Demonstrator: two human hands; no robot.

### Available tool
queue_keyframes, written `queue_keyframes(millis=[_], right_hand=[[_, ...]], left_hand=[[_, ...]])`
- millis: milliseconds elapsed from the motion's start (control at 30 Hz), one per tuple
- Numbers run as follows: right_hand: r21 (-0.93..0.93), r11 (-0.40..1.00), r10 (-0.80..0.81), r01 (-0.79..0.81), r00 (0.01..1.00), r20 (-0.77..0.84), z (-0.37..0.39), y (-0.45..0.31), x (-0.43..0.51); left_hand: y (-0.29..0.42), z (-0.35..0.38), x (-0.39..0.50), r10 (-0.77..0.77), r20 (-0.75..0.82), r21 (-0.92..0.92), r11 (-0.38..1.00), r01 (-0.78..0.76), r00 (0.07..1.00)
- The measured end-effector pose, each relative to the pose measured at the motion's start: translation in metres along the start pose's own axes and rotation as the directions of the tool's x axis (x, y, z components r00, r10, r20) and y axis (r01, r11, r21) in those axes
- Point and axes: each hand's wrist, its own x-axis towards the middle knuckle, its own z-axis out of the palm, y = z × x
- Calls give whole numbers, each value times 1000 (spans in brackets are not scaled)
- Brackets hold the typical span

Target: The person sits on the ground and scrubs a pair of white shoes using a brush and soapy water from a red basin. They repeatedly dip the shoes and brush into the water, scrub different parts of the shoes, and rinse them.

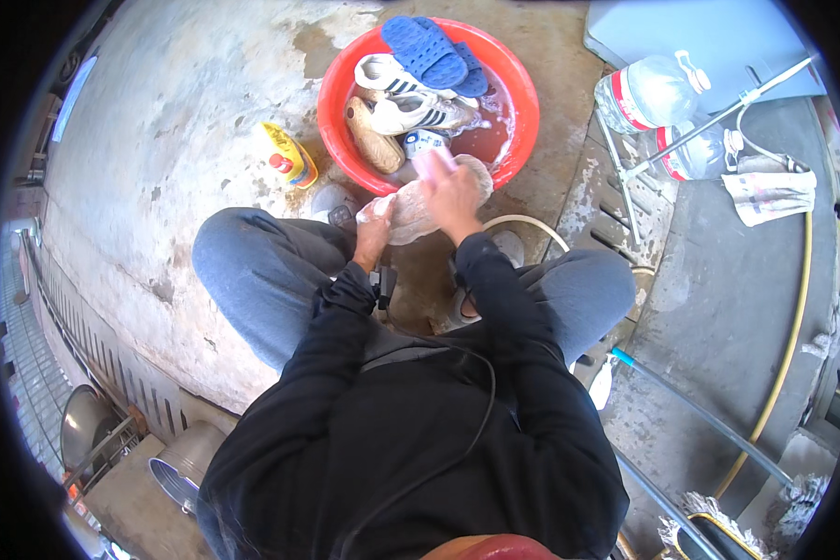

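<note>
My left hand (373,232), with suds on it, grips one end of a pale, sole-shaped piece of footwear (414,222), perhaps a slipper or an insole. It is held at a slant over the near rim of a red plastic basin (330,115). My right hand (455,203) holds a blurred pink block or brush (434,165) against its upper half. In the basin are white sneakers with dark stripes (420,113), a tan shoe (376,136) and a white-and-blue item (425,142). Blue perforated slippers (430,56) lie on top. Foamy, reddish-looking water (486,143) shows at the right.
A yellow bottle with a red cap (294,157) stands left of the basin. Large clear water jugs (647,94), a metal-framed mop (713,133) and a pale hose (532,222) are to the right. Mop handles (706,413) lie lower right; a metal pot (185,465) is lower left.
</note>
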Motion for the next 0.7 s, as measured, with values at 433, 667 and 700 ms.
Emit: queue_keyframes(millis=[433,667,700], right_hand=[[72,979,185,-190,980,78,-13,-7,12],[98,890,439,-446,895,84,-21,36,0],[142,976,186,-163,969,-166,-9,11,-12]], left_hand=[[-4,-3,-10,406,-12,518,784,-342,914],[8,-6,0,495,-117,511,774,-375,861],[14,-3,3,221,-117,159,967,-201,968]])
